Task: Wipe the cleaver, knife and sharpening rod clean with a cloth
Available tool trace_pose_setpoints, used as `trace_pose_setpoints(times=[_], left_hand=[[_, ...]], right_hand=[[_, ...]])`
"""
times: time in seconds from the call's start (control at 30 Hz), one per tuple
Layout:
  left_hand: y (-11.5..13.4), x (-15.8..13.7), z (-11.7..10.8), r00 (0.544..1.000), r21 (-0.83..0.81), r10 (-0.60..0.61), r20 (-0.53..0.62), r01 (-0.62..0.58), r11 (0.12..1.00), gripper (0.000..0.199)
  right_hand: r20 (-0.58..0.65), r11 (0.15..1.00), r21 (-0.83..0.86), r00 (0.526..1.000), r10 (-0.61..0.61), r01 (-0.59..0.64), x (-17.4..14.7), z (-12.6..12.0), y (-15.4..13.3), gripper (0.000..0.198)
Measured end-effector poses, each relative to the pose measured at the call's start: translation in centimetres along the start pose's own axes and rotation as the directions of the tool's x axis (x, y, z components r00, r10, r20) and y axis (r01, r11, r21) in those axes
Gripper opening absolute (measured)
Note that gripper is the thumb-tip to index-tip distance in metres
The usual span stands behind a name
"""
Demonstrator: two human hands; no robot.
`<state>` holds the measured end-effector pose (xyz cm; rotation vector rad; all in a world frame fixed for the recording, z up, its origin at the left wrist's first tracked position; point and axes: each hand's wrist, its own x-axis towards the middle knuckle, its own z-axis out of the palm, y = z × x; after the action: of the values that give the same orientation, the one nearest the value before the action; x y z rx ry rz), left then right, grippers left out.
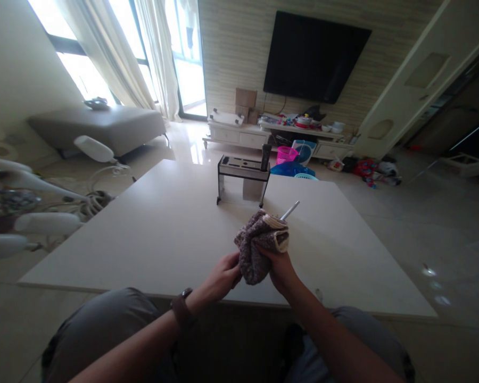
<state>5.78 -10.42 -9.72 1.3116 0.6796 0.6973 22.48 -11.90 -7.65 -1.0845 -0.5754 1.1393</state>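
In the head view, the tabletop (155, 229) carries a slotted knife holder (243, 164), standing upright just inside the middle of the far edge, with a black handle (265, 154) rising from its right end. A folded brown terry towel (255, 246) is held up over the tabletop, between the knife holder and the near edge, closer to the near edge and well apart from both near corners. The right hand (280, 268) grasps the towel from its lower right side, thumb pressed on the folds. The left hand (224, 274), a dark wristwatch (181, 310) on its wrist, is curled against the towel's lower left side; whether it grips the cloth or something behind it cannot be told. A slim pale rod (290, 210) projects from the towel's upper right, slanting toward the far right corner; its wrapped part is hidden. Beyond the far edge stand a pink basket (286, 155) and a white TV cabinet (239, 137), below a wall-mounted television (317, 57). White lamp-like fittings (48, 223) and cables lie beyond the left edge.
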Motion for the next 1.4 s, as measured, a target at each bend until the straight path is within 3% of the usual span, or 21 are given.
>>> trace_pose_setpoints(times=[0.93,1.4], left_hand=[[-0.53,0.10,-0.10,1.000,0.018,-0.009,-0.013,0.010,1.000,0.016],[-0.11,-0.09,0.06,1.000,0.027,-0.022,-0.015,0.023,0.999,0.023]], right_hand=[[-0.003,1.000,0.002,1.000,0.018,-0.018,0.04,-0.07,0.14,0.078],[-0.010,1.000,0.005,1.000,0.023,-0.023,0.04,-0.04,0.15,0.071]])
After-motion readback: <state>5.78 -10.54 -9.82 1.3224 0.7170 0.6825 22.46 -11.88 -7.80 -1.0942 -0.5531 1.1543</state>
